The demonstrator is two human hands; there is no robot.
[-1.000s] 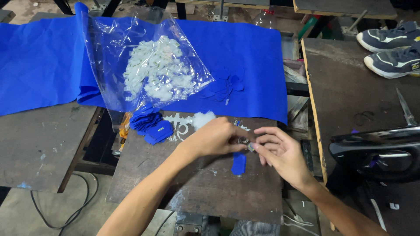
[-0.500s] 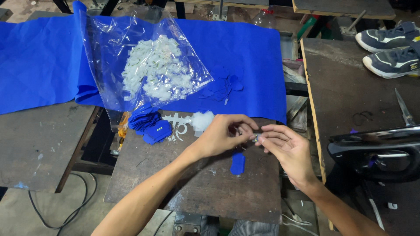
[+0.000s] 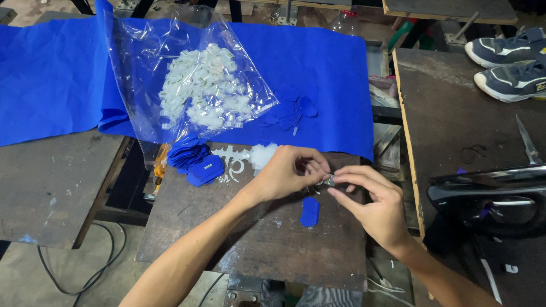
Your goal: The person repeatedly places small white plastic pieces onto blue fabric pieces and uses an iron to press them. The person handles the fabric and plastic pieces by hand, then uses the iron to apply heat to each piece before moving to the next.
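Head view: tiny part (image 3: 329, 180) behind fingertips (image 3: 340, 178)

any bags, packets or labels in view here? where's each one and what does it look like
Clear plastic bag: lies on the blue cloth at the upper left, crinkled and see-through, filled with small white pieces.
Small label: a pale rectangle on top of the stack of blue fabric pieces, below the bag on the dark table.
No screens or signs show.
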